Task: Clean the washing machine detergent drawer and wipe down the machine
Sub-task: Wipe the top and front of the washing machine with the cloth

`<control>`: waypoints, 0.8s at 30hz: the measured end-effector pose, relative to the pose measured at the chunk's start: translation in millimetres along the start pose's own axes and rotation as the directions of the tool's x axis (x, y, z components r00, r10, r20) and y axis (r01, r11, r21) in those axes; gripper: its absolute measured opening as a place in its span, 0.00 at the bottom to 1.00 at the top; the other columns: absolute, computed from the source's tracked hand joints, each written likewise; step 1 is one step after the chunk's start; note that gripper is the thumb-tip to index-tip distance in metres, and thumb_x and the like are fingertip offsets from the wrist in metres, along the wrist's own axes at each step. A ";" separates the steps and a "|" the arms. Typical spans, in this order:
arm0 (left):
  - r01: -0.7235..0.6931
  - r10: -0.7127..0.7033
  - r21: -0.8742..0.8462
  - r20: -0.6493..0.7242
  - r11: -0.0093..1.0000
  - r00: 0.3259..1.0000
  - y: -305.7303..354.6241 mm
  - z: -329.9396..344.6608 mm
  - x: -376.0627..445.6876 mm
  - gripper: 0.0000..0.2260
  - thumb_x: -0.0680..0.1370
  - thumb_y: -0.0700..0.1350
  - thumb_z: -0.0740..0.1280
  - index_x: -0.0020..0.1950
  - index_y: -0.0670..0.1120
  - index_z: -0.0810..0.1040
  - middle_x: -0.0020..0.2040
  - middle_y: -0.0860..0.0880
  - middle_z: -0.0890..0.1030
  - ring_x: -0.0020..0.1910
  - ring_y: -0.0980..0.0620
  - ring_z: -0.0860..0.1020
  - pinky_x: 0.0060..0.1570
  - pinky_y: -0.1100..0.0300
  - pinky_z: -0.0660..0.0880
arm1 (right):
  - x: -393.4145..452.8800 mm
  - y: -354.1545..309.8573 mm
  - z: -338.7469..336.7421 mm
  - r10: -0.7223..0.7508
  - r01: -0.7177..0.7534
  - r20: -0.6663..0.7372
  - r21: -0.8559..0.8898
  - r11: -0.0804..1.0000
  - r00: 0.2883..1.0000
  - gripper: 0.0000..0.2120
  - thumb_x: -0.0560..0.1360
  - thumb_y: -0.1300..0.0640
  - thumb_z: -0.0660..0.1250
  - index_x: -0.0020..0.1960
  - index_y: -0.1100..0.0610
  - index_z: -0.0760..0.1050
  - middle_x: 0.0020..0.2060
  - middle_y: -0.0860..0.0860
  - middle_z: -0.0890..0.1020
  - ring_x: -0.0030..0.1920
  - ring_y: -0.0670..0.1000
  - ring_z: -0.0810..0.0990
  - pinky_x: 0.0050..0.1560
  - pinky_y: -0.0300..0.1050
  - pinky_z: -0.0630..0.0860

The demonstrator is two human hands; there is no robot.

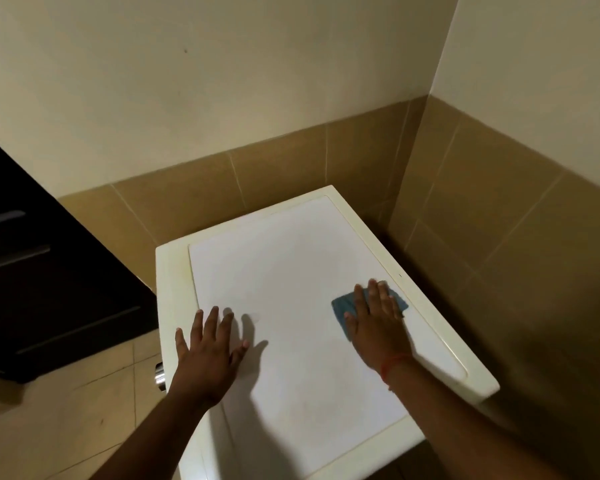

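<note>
The white washing machine top (284,271) fills the middle of the view, seen from above. A blue cloth (342,304) lies on its right side, near the rim. My right hand (378,323) presses flat on the cloth with straight fingers. My left hand (210,344) rests flat on the left part of the top, fingers spread, holding nothing. A shiny round knob (160,375) sticks out of the machine's front at the left edge. The detergent drawer is not in view.
A dark cabinet (49,289) with bar handles stands to the left. Tan tiled walls (499,254) close in behind and to the right of the machine. Beige floor tiles (66,410) show at the lower left.
</note>
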State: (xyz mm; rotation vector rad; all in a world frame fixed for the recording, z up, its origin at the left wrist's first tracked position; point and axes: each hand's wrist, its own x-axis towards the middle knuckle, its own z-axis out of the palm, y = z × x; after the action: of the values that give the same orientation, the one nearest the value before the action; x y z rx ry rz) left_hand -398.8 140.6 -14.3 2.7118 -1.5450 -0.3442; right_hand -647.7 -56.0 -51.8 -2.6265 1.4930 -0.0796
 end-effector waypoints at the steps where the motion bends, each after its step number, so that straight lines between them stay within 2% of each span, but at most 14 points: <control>1: 0.006 -0.006 -0.004 -0.004 1.000 1.000 -2.4 -1.7 -0.5 0.41 0.72 0.69 0.32 0.81 0.52 0.47 0.81 0.48 0.46 0.79 0.45 0.39 0.75 0.38 0.42 | -2.2 1.7 1.5 -0.101 0.100 -0.006 -0.023 0.995 0.995 0.32 0.81 0.42 0.39 0.76 0.58 0.64 0.74 0.60 0.65 0.76 0.62 0.60 0.75 0.58 0.59; 3: 0.016 -0.016 -0.025 -0.010 1.000 1.000 -6.4 -3.9 -1.5 0.41 0.72 0.69 0.33 0.81 0.52 0.48 0.81 0.48 0.46 0.79 0.45 0.40 0.74 0.38 0.42 | 5.2 14.4 -0.4 -0.132 0.131 -0.018 -0.034 0.991 0.991 0.35 0.81 0.41 0.34 0.76 0.57 0.64 0.74 0.60 0.65 0.75 0.61 0.61 0.75 0.57 0.59; 6: 0.041 -0.041 0.002 0.004 0.999 0.999 -15.8 -5.4 -5.2 0.40 0.72 0.69 0.33 0.81 0.52 0.46 0.81 0.48 0.46 0.79 0.45 0.39 0.74 0.38 0.41 | 12.0 3.0 -2.1 0.093 -0.093 -0.038 0.006 0.996 0.995 0.34 0.81 0.41 0.38 0.75 0.59 0.64 0.74 0.63 0.65 0.75 0.63 0.60 0.74 0.60 0.59; 7: 0.049 -0.049 0.015 0.010 0.999 0.999 -18.0 -5.6 -6.4 0.40 0.72 0.68 0.32 0.80 0.52 0.45 0.81 0.48 0.46 0.79 0.45 0.38 0.74 0.38 0.42 | 7.4 -10.6 0.1 0.102 -0.101 -0.046 0.024 0.995 0.994 0.34 0.80 0.42 0.40 0.75 0.60 0.64 0.74 0.63 0.65 0.75 0.64 0.59 0.74 0.61 0.59; 8: 0.054 -0.055 0.024 0.014 0.998 0.998 -19.3 -6.0 -7.3 0.40 0.72 0.68 0.32 0.80 0.52 0.45 0.81 0.48 0.45 0.79 0.45 0.38 0.75 0.38 0.42 | 0.2 -24.6 1.9 0.059 -0.058 -0.031 0.036 0.998 0.998 0.34 0.80 0.42 0.39 0.75 0.60 0.63 0.74 0.63 0.64 0.76 0.64 0.59 0.74 0.61 0.59; 11: 0.062 -0.062 0.010 0.010 0.998 0.998 -22.6 -10.6 -7.5 0.40 0.71 0.69 0.31 0.80 0.52 0.44 0.81 0.48 0.45 0.79 0.45 0.37 0.75 0.38 0.42 | -22.8 -43.8 7.7 -0.249 0.249 0.017 -0.005 0.968 0.968 0.35 0.81 0.41 0.34 0.76 0.58 0.62 0.75 0.60 0.63 0.76 0.61 0.58 0.74 0.59 0.60; 12: 0.057 -0.057 0.001 0.005 0.998 0.998 -22.3 -11.8 -6.0 0.40 0.71 0.69 0.32 0.80 0.53 0.45 0.81 0.48 0.45 0.79 0.45 0.37 0.75 0.38 0.41 | -21.0 -38.4 6.3 -0.284 0.284 0.016 -0.012 0.959 0.959 0.35 0.81 0.41 0.34 0.76 0.57 0.62 0.75 0.59 0.63 0.77 0.60 0.58 0.74 0.57 0.60; 14: 0.049 -0.049 -0.005 -0.008 0.999 0.999 -25.3 -13.4 -3.9 0.40 0.72 0.69 0.32 0.80 0.53 0.45 0.81 0.48 0.45 0.79 0.45 0.37 0.74 0.38 0.41 | -9.8 -32.9 4.4 -0.186 0.186 -0.008 0.004 0.983 0.983 0.34 0.81 0.41 0.34 0.76 0.57 0.62 0.75 0.59 0.63 0.76 0.60 0.58 0.75 0.57 0.59; 16: 0.058 -0.058 -0.001 -0.010 0.998 0.998 -31.9 -13.2 -5.0 0.39 0.73 0.69 0.33 0.80 0.52 0.46 0.81 0.47 0.45 0.79 0.45 0.38 0.75 0.38 0.42 | -7.5 -47.7 6.5 -0.044 0.044 -0.039 0.005 0.999 0.998 0.33 0.81 0.43 0.39 0.75 0.60 0.63 0.74 0.63 0.64 0.76 0.63 0.59 0.74 0.59 0.59; 17: 0.068 -0.068 0.000 -0.010 0.998 0.998 -35.0 -12.6 -6.3 0.39 0.73 0.69 0.33 0.80 0.52 0.46 0.81 0.47 0.46 0.79 0.45 0.38 0.75 0.38 0.42 | -13.8 -62.2 8.6 -0.035 0.036 -0.039 0.012 0.999 0.999 0.32 0.80 0.43 0.42 0.75 0.61 0.64 0.74 0.64 0.64 0.75 0.64 0.59 0.73 0.60 0.60; 19: 0.082 -0.082 -0.004 -0.009 0.997 0.997 -39.4 -11.8 -9.2 0.38 0.74 0.69 0.34 0.80 0.52 0.46 0.81 0.47 0.45 0.79 0.45 0.38 0.75 0.37 0.42 | -36.7 -91.0 13.2 -0.174 0.174 -0.002 0.031 0.984 0.985 0.31 0.80 0.43 0.46 0.75 0.61 0.65 0.74 0.63 0.64 0.75 0.65 0.58 0.73 0.61 0.60; 21: 0.089 -0.089 -0.015 -0.002 0.996 0.996 -43.5 -12.6 -11.1 0.36 0.76 0.68 0.38 0.80 0.52 0.46 0.81 0.48 0.45 0.79 0.45 0.38 0.75 0.37 0.42 | -58.8 -100.1 19.1 -0.398 0.398 0.011 -0.022 0.917 0.917 0.30 0.80 0.43 0.50 0.76 0.59 0.62 0.76 0.61 0.62 0.77 0.63 0.55 0.73 0.59 0.58; 23: 0.092 -0.093 -0.027 -0.007 0.995 0.996 -48.3 -15.0 -12.5 0.34 0.78 0.67 0.41 0.80 0.52 0.46 0.81 0.47 0.44 0.79 0.44 0.38 0.75 0.37 0.41 | -59.8 -95.5 18.8 -0.429 0.429 0.016 -0.047 0.902 0.903 0.29 0.81 0.44 0.49 0.77 0.58 0.61 0.77 0.59 0.60 0.78 0.61 0.53 0.74 0.58 0.57; 24: 0.101 -0.101 -0.032 -0.008 0.994 0.995 -52.7 -16.7 -13.8 0.33 0.78 0.66 0.41 0.81 0.52 0.46 0.81 0.47 0.44 0.79 0.44 0.38 0.75 0.37 0.41 | -58.5 -98.0 18.4 -0.361 0.361 -0.004 -0.047 0.931 0.932 0.29 0.81 0.44 0.48 0.77 0.58 0.61 0.76 0.60 0.61 0.78 0.61 0.54 0.74 0.58 0.57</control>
State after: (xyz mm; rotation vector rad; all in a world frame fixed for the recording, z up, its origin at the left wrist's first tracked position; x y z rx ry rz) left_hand -357.6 177.8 -1.2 2.7698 -1.3910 -0.3531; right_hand -592.2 45.3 -56.6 -2.9096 1.0053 -0.0959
